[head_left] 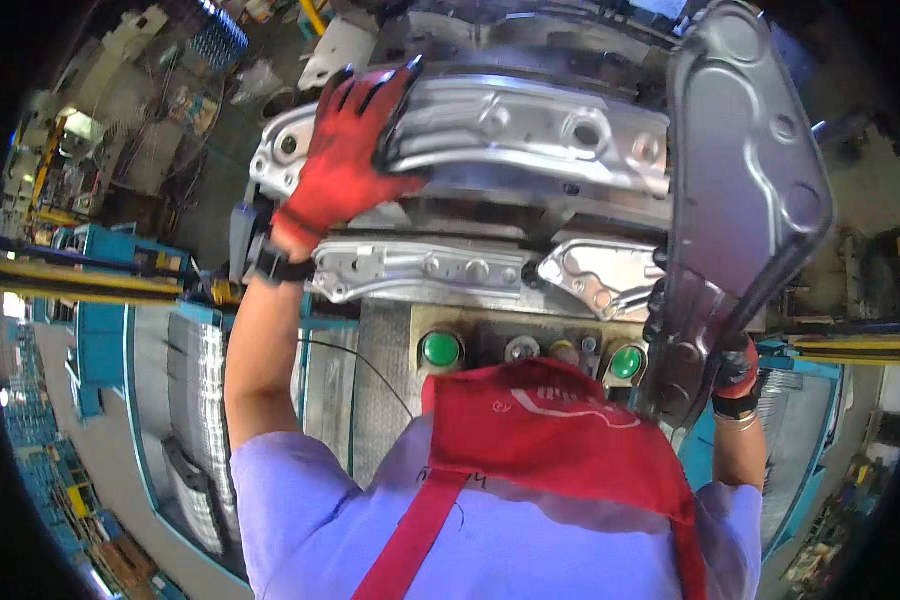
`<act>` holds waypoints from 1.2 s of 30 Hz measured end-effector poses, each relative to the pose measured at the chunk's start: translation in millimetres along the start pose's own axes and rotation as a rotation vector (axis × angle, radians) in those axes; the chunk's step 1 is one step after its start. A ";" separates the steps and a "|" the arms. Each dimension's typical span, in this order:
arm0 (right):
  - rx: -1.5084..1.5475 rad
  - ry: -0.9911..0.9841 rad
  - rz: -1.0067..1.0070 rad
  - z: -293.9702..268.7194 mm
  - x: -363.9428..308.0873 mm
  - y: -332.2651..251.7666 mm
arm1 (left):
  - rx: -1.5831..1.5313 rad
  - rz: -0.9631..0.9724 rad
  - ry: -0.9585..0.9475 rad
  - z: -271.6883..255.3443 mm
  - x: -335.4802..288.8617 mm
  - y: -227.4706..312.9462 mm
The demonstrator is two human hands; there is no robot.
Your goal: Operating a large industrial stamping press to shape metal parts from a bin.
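My left hand (348, 150), in a red glove with dark fingertips, reaches over the left part of a long, shiny stamped metal piece (530, 125). Its fingers are spread, and nothing shows in its grasp. On the right, a large grey stamped metal panel (735, 160) stands tall with embossed ridges and round dimples. My right hand (738, 370), gloved too, holds this panel by its lower right edge; the panel hides part of the fingers. Nearer to me lie a slim stamped bracket (430, 268) and a smaller, roughly triangular stamped plate (602, 275).
Two green push buttons, one on the left (441, 349) and one on the right (626, 362), face up in front of my chest. Yellow bars (90, 286) run at both sides. A blue-framed rack (150, 430) of metal parts stands at the left.
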State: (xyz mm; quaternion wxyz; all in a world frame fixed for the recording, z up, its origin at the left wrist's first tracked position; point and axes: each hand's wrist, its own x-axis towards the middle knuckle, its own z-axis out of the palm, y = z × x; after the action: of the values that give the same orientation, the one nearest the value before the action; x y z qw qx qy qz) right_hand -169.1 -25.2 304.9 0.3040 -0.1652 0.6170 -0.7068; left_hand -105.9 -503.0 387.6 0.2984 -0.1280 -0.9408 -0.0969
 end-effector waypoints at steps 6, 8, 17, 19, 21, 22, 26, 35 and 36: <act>-0.014 0.133 -0.086 -9.4 -38.1 11.7 | -0.001 -0.241 -0.338 3.5 -146.0 24.7; -0.032 0.162 -0.101 -8.3 -44.0 11.4 | 0.020 -0.342 -0.441 24.8 -171.5 17.8; -0.221 -0.001 0.012 46.5 1.2 -50.5 | -0.006 -0.340 -0.546 99.9 -192.8 -24.9; -0.238 -0.012 -0.022 44.5 10.0 -56.9 | 0.035 -0.270 -0.569 121.4 -199.3 -35.3; -0.356 0.023 -0.096 53.6 25.5 -72.2 | 0.064 -0.277 -0.636 133.9 -208.3 -43.3; -0.472 0.059 -0.171 63.2 37.4 -82.6 | 0.095 -0.283 -0.699 134.2 -205.7 -41.5; -1.321 0.357 -0.515 47.1 91.9 -93.7 | 0.162 -0.301 -0.678 125.7 -192.2 -25.3; -1.783 0.362 -0.560 128.7 244.4 -154.9 | -0.037 -0.381 -0.232 100.3 -198.4 4.3; -1.815 0.335 -0.520 133.5 260.1 -159.0 | -0.061 -0.367 -0.216 100.3 -199.7 8.8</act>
State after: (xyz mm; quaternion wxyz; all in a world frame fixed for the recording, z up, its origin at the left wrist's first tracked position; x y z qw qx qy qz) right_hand -321.6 -284.4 447.3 -0.1985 -0.3662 0.9089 -0.0192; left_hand 0.4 -505.2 191.0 0.1693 0.0272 -0.9715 -0.1637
